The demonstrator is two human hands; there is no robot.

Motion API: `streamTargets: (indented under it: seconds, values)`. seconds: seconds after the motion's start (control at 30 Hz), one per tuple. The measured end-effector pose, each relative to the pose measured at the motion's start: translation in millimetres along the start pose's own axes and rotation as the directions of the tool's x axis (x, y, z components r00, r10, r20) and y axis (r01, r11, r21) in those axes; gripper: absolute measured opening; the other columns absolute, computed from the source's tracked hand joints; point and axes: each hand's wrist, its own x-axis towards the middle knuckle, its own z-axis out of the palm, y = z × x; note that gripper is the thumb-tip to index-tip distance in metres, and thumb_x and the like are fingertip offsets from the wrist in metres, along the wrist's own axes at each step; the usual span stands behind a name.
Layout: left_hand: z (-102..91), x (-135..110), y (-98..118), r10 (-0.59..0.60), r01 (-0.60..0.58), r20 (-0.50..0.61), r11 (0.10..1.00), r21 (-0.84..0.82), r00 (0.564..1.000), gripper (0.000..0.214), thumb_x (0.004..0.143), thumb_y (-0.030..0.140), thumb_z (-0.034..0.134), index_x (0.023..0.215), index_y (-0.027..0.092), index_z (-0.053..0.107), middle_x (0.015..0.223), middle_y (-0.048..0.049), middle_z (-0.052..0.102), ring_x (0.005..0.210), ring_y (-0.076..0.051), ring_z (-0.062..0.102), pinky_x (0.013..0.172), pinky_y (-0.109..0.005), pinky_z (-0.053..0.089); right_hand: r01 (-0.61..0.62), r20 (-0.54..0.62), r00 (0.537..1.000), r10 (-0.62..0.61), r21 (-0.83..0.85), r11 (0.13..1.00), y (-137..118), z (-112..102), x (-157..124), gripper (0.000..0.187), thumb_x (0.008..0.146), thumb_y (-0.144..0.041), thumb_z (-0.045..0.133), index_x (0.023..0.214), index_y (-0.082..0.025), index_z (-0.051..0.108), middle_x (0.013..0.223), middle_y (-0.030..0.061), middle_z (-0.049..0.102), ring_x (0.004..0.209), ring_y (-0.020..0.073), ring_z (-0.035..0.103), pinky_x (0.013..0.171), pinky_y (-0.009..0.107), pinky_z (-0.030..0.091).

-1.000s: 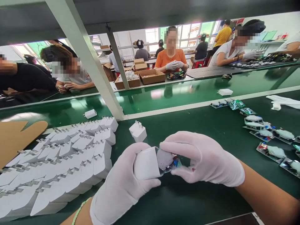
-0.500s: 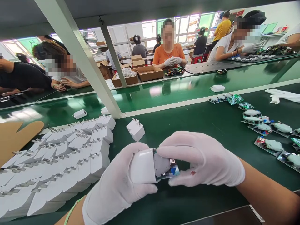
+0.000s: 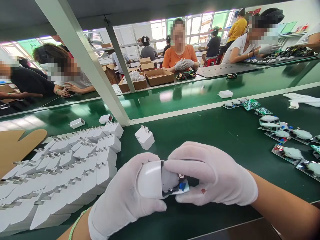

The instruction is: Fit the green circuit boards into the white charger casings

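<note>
My left hand, in a white glove, is closed round a white plastic charger housing whose mouth faces right. Sticking partly out of that mouth is a circuit board with a grey potting lump and blue and metal parts. My right hand, also gloved and with a small red spot on it, pinches the board's outer end between fingers and thumb. How deep the board sits inside is hidden by the housing. Beyond my left hand a single white charger housing with metal prongs stands on the dark green table.
Rows of white charger housings, prongs up, fill the left beside a cardboard piece. Several circuit boards and a white glove lie at right. A green conveyor carries white chargers past a slanted post. Co-workers sit beyond.
My hands have shifted slightly left with the housing and board, and the housing has turned a little. The chargers on the conveyor have moved left.
</note>
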Motion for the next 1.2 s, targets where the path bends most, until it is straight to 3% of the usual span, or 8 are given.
streamTargets:
  seconds: [0.17, 0.43, 0.63, 0.8, 0.93, 1.07, 1.2]
  values:
    - [-2.8, 2.6, 6.6, -0.003, 0.002, 0.012, 0.998, 0.057, 1.0, 0.064, 0.048, 0.041, 0.086, 0.102, 0.025, 0.054, 0.09, 0.0027, 0.068, 0.075, -0.018, 0.067, 0.065, -0.026, 0.058, -0.029, -0.066, 0.997, 0.031, 0.032, 0.999, -9.3, 3.6, -2.0, 0.03, 0.08, -0.024, 0.061, 0.108, -0.015, 0.055, 0.088, 0.0054, 0.063, 0.071, 0.0141, 0.054, 0.062, 0.028, 0.05]
    - [-1.5, -2.4, 6.8, 0.092, -0.073, -0.083, 0.974, 0.213, 0.992, 0.072, 0.041, 0.022, 0.085, 0.104, 0.029, 0.053, 0.089, 0.004, 0.067, 0.07, -0.019, 0.067, 0.062, -0.031, 0.06, -0.204, -0.153, 0.95, 0.271, 0.35, 0.914, -16.4, -3.4, 0.5, 0.037, 0.074, -0.015, 0.059, 0.11, -0.024, 0.055, 0.095, 0.0034, 0.061, 0.084, 0.0154, 0.061, 0.074, 0.029, 0.054]
    - [-3.2, -2.7, 3.2, 0.029, -0.019, -0.061, 0.989, 0.147, 0.998, 0.065, 0.044, 0.018, 0.08, 0.103, 0.027, 0.055, 0.089, 0.0022, 0.068, 0.072, -0.021, 0.068, 0.065, -0.033, 0.061, -0.157, -0.116, 0.975, 0.188, 0.23, 0.96, -19.5, -4.7, -0.7, 0.036, 0.073, -0.011, 0.058, 0.107, -0.023, 0.055, 0.095, 0.0023, 0.061, 0.08, 0.012, 0.059, 0.069, 0.023, 0.054]
    - [-2.0, -5.2, 5.1, 0.005, 0.0, -0.068, 0.998, 0.065, 0.998, 0.065, 0.048, 0.017, 0.077, 0.107, 0.028, 0.053, 0.086, 0.003, 0.067, 0.058, -0.017, 0.064, 0.052, -0.029, 0.058, -0.078, -0.09, 0.992, 0.088, 0.107, 0.991, -17.5, -4.4, 0.9, 0.024, 0.08, -0.017, 0.058, 0.104, -0.018, 0.057, 0.09, 0.0047, 0.061, 0.078, 0.0138, 0.057, 0.073, 0.025, 0.053]
    - [0.1, -6.4, 4.1, 0.079, -0.074, -0.072, 0.995, 0.064, 0.994, 0.073, 0.046, 0.021, 0.084, 0.109, 0.035, 0.05, 0.088, 0.0051, 0.067, 0.065, -0.018, 0.067, 0.057, -0.03, 0.061, 0.0, -0.045, 0.999, 0.002, 0.051, 0.999, -14.5, 0.1, 0.9, 0.011, 0.089, -0.024, 0.055, 0.098, -0.018, 0.057, 0.086, 0.0053, 0.061, 0.077, 0.0152, 0.057, 0.074, 0.028, 0.052]
    - [1.5, -5.6, 2.4, 0.103, -0.092, -0.062, 0.984, 0.153, 0.993, 0.076, 0.044, 0.027, 0.088, 0.109, 0.036, 0.049, 0.089, 0.0064, 0.066, 0.069, -0.018, 0.066, 0.061, -0.031, 0.061, -0.04, 0.02, 0.999, 0.037, 0.143, 0.989, -13.5, 3.0, 1.0, 0.032, 0.092, -0.034, 0.054, 0.117, -0.015, 0.05, 0.095, 0.0062, 0.061, 0.079, 0.0153, 0.057, 0.072, 0.027, 0.051]
    - [3.2, -3.8, 3.5, 0.111, -0.111, -0.033, 0.994, -0.005, 0.993, 0.074, 0.051, 0.021, 0.086, 0.11, 0.037, 0.046, 0.093, 0.0069, 0.065, 0.073, -0.017, 0.067, 0.06, -0.027, 0.06, -0.128, 0.051, 0.992, 0.118, 0.28, 0.951, -12.1, 7.2, 1.0, 0.064, 0.086, -0.046, 0.06, 0.136, -0.017, 0.034, 0.106, 0.0086, 0.058, 0.091, 0.0175, 0.057, 0.077, 0.028, 0.05]
